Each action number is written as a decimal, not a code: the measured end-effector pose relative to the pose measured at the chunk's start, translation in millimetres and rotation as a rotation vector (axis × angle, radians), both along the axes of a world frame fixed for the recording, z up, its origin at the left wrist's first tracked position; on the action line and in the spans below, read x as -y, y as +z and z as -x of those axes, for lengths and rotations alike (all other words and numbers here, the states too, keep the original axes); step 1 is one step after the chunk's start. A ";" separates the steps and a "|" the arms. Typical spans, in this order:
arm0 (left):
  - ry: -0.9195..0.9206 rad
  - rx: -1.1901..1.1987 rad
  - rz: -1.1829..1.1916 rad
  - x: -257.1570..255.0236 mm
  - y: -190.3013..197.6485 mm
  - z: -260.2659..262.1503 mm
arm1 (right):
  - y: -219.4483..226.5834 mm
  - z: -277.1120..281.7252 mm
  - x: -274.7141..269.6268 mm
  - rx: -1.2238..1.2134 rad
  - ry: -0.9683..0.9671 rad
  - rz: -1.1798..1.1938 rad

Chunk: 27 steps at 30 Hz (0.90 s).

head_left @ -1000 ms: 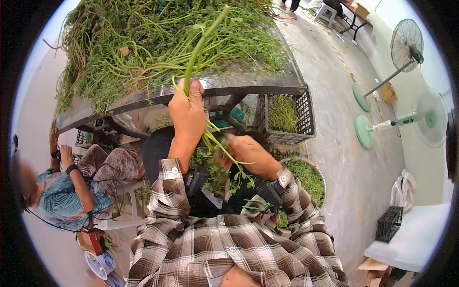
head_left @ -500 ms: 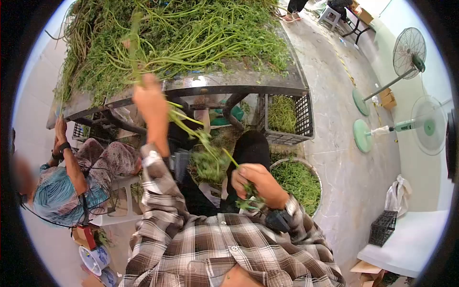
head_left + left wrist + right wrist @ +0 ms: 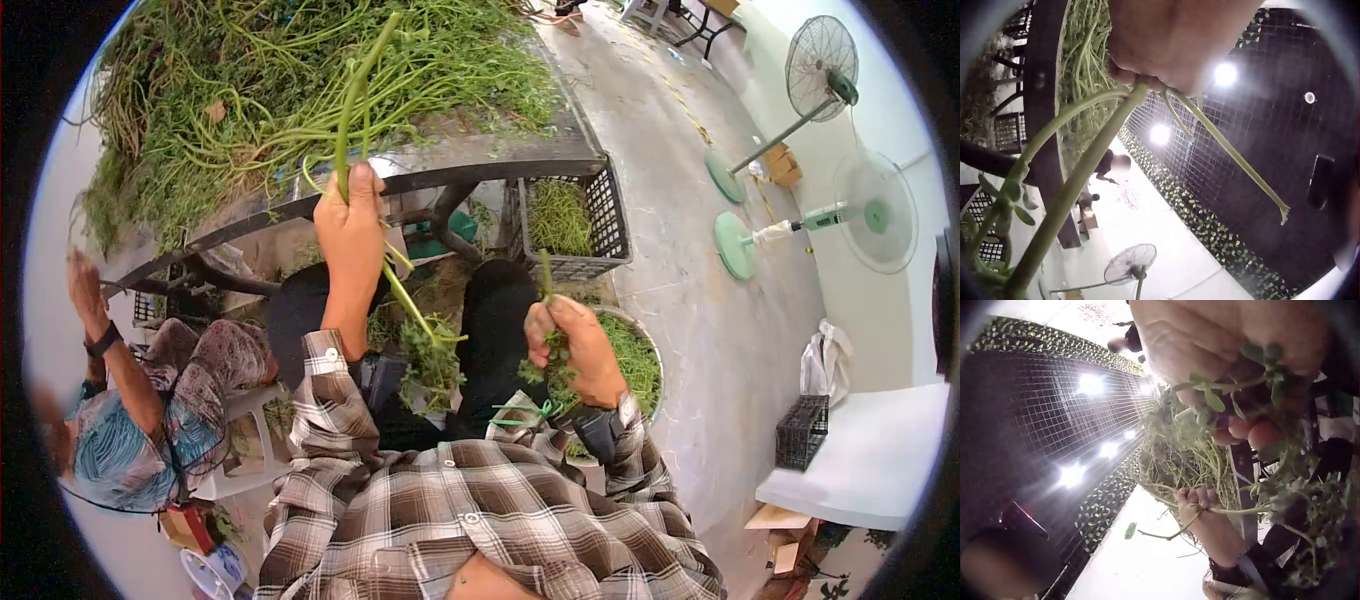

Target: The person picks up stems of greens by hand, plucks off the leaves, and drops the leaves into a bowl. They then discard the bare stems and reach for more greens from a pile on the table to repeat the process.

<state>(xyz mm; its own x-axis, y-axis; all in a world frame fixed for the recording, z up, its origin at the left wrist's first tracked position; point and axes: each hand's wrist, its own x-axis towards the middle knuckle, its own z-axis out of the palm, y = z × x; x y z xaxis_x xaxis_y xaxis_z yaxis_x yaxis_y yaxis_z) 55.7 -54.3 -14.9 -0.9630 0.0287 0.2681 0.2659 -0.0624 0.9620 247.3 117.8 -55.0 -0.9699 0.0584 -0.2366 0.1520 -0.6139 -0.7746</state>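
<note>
In the head view my left hand (image 3: 350, 225) grips a long green plant stem (image 3: 352, 110) near the table's front edge. Its thick end points up, and a leafy end (image 3: 432, 365) hangs over my lap. The left wrist view shows thick and thin stems (image 3: 1079, 181) leaving the curled fingers. Lower and to the right, my right hand (image 3: 585, 350) holds a short leafy sprig (image 3: 556, 362), apart from the left hand's stem. Small round leaves (image 3: 1215, 400) poke out of that hand in the right wrist view.
A big heap of greens (image 3: 300, 80) covers the table (image 3: 450, 130). Under its right end stands a black crate (image 3: 610, 215) holding stems; a round tub of leaves (image 3: 635, 360) is beside my right knee. Another person (image 3: 130, 420) sits at left, and fans (image 3: 735, 245) stand at right.
My right hand has moved from the hanging stems out to the right, now with a leafy sprig in it. The left hand swung left, then came back, still gripping its stem.
</note>
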 end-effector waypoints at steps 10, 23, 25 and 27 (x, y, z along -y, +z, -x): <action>-0.044 0.053 -0.169 6.0 -8.0 11.2 | -77.3 -92.1 -104.5 0.492 -0.210 -1.035; -0.197 0.156 -0.112 -6.2 -3.2 -10.9 | -26.2 5.0 -57.4 0.078 -0.112 -0.746; -0.222 0.167 -0.100 -3.8 -4.5 -14.9 | -10.7 35.9 -43.4 -0.006 -0.080 -0.699; -0.244 0.210 -0.088 -0.1 -3.3 -19.5 | 4.0 61.6 -27.5 -0.084 -0.046 -0.649</action>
<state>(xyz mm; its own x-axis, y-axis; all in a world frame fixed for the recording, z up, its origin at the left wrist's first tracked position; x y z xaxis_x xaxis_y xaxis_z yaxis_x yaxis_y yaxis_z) 75.1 -54.3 -18.3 -0.9651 0.2505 0.0765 0.0299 -0.1847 0.9823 185.7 145.3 -51.0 -0.9765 0.2060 -0.0633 0.0599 -0.0225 -0.9979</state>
